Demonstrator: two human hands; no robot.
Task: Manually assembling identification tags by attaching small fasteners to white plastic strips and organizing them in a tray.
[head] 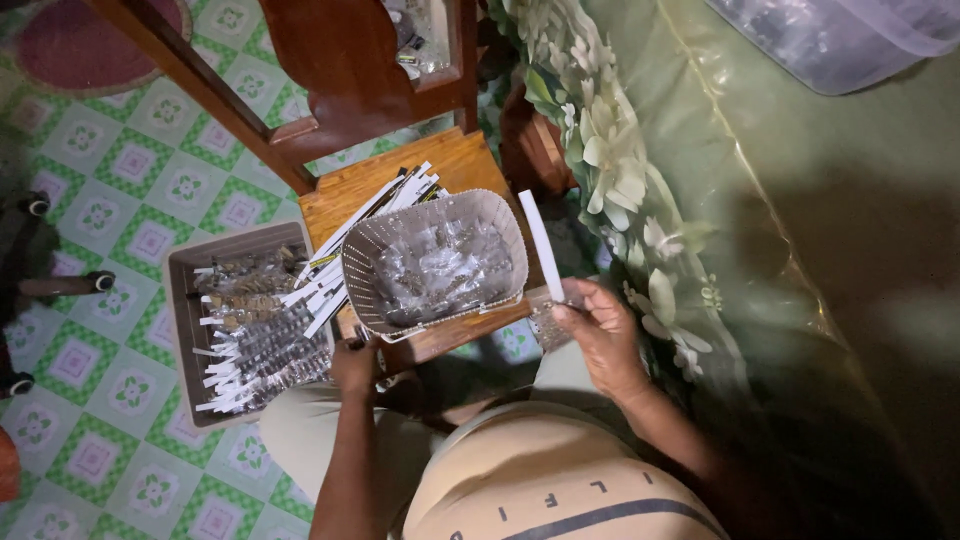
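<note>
My right hand (pixel 603 333) holds a small clear plastic packet (pixel 548 318) topped by a long white card strip (pixel 541 243), just right of a white perforated basket (pixel 365 290). The basket stands on a wooden chair seat (pixel 455 160) and holds several clear packets (pixel 440 268). My left hand (pixel 354 364) rests at the seat's front edge below the basket, fingers curled; what it grips is hidden. A pile of white card strips (pixel 385 200) lies on the seat behind the basket.
A brown cardboard box (pixel 185 270) on the tiled floor at the left holds several finished packets with white strips. A green flowered bedcover (pixel 700 150) fills the right, with a clear plastic tub (pixel 840 40) on it. The chair back (pixel 340 60) rises ahead.
</note>
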